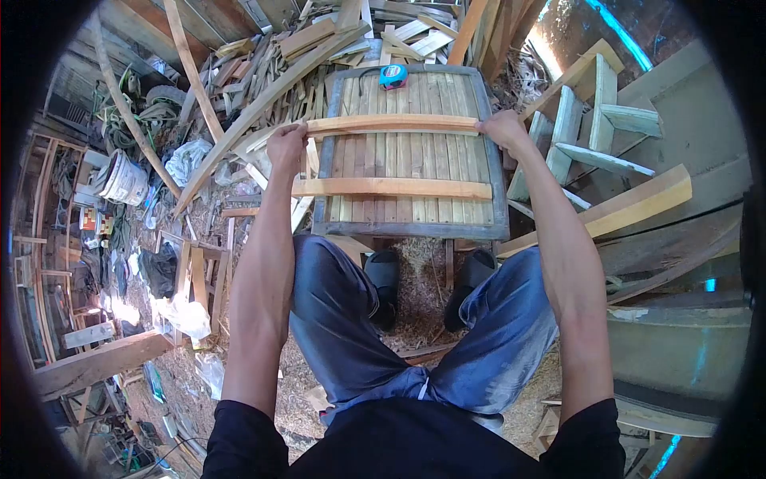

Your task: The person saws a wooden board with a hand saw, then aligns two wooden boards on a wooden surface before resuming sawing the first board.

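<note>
A long wooden strip (391,123) lies across the far half of a slatted wooden table (415,231). My left hand (287,145) is closed around its left end, and my right hand (503,130) grips the right end. Nearer to me, a second wooden strip (391,187) runs roughly parallel to the first, untouched by either hand. Beyond both strips, close to the table's far edge, sits a blue tape measure (392,77). My fingertips are partly hidden behind the held strip.
Scrap wood (295,72) is heaped behind the table. A white bucket (124,179) and plastic bags stand at the left. To the right are a pale wooden frame (598,128) and a thick plank (630,209). My feet are below the table's near edge, on sawdust-covered ground.
</note>
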{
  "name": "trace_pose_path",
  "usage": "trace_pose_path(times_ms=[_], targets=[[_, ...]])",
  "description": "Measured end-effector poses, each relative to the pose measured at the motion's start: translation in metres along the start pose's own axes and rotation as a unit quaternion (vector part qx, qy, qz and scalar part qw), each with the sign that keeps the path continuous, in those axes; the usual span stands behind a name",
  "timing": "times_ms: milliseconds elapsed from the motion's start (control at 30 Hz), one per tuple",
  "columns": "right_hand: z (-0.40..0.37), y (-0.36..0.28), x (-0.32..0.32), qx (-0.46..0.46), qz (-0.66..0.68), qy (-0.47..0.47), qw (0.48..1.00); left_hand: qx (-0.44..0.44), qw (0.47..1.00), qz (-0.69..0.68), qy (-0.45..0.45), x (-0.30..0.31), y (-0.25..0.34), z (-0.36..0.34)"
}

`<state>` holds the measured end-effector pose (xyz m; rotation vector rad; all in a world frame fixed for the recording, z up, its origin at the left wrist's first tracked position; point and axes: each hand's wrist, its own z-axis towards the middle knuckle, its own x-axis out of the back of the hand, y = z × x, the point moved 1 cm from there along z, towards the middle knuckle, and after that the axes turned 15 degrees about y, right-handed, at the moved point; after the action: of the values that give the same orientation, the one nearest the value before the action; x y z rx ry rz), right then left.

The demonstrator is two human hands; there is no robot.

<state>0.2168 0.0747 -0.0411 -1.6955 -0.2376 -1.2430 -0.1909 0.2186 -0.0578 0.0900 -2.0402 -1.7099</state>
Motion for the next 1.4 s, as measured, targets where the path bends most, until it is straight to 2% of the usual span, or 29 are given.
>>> trace_pose_path(times_ms=[133, 333, 533, 633, 700, 767, 800, 833, 900, 1133, 1233, 1300, 1333, 1400], targets=[[-0.001, 0.003, 0.005, -0.037, 0.105, 0.011, 0.994, 0.018, 0.999, -0.045, -0.020, -0.002, 0.010, -0.007], [0.002, 0.016, 0.039, -0.071, 0.185, 0.022, 0.980, 0.021, 0.994, -0.095, -0.046, -0.010, 0.025, -0.025], [-0.009, 0.029, 0.047, -0.080, 0.069, 0.030, 0.994, 0.038, 0.993, -0.065, -0.094, -0.012, 0.026, -0.035], [-0.016, 0.034, 0.047, -0.114, 0.069, -0.010, 0.991, 0.041, 0.991, -0.038, -0.119, -0.007, 0.022, -0.034], [-0.015, 0.038, 0.037, -0.106, 0.078, -0.013, 0.991, 0.017, 0.992, 0.021, -0.126, -0.002, 0.019, -0.031], [-0.010, 0.035, 0.027, -0.075, 0.032, -0.013, 0.997, 0.015, 0.993, 0.019, -0.115, 0.001, 0.015, -0.028], [-0.011, 0.034, 0.026, -0.093, 0.042, -0.018, 0.995, 0.021, 0.994, 0.012, -0.108, 0.002, 0.011, -0.026], [-0.012, 0.033, 0.024, -0.090, 0.044, -0.018, 0.995, 0.026, 0.995, 0.004, -0.100, 0.004, 0.008, -0.022], [-0.015, 0.031, 0.020, -0.042, 0.067, 0.044, 0.996, 0.026, 0.994, 0.002, -0.103, 0.006, 0.005, -0.019], [-0.009, 0.037, 0.014, -0.049, 0.061, 0.040, 0.996, 0.011, 0.993, -0.006, -0.118, 0.005, 0.004, -0.020], [-0.019, 0.028, 0.023, -0.048, 0.018, 0.062, 0.997, 0.012, 0.992, 0.008, -0.128, 0.010, 0.008, -0.024], [-0.025, 0.023, 0.032, -0.054, -0.001, 0.039, 0.998, 0.007, 0.991, 0.021, -0.132, 0.018, 0.006, -0.022], [-0.031, 0.023, 0.037, -0.052, -0.003, 0.039, 0.998, -0.056, 0.982, 0.093, -0.153, 0.022, 0.005, -0.018], [-0.045, 0.024, 0.043, 0.042, 0.038, -0.004, 0.998, -0.177, 0.943, 0.208, -0.189, 0.033, 0.009, -0.021]])
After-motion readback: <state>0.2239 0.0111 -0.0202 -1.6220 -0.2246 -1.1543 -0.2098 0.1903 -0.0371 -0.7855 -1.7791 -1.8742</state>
